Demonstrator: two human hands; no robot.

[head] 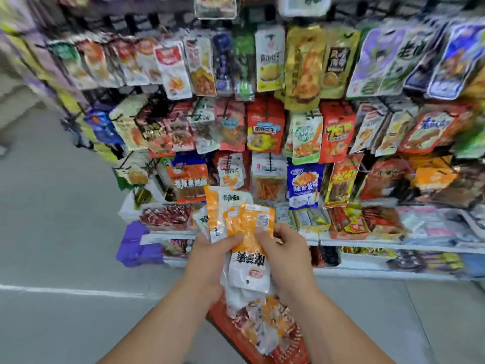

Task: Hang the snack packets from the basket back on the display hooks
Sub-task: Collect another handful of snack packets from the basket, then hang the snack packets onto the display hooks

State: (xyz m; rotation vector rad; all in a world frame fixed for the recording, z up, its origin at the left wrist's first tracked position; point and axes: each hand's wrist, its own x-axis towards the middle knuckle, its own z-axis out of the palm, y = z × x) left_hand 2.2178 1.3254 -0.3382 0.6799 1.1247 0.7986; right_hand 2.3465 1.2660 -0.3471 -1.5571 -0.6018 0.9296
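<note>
Packed display hooks [268, 161] fill my whole front, and the only open room is the grey floor [57, 206] on the left. My left hand [207, 258] grips a fan of snack packets [217, 206]. My right hand [286, 253] pinches the front packet [249, 232] above the red basket [223, 324].

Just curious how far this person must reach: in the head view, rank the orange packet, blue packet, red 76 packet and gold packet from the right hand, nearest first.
1. Orange packet: pinched in the right hand.
2. Blue packet: lowest hook row, just above.
3. Red 76 packet: middle row, up right.
4. Gold packet: top row, highest.
</note>
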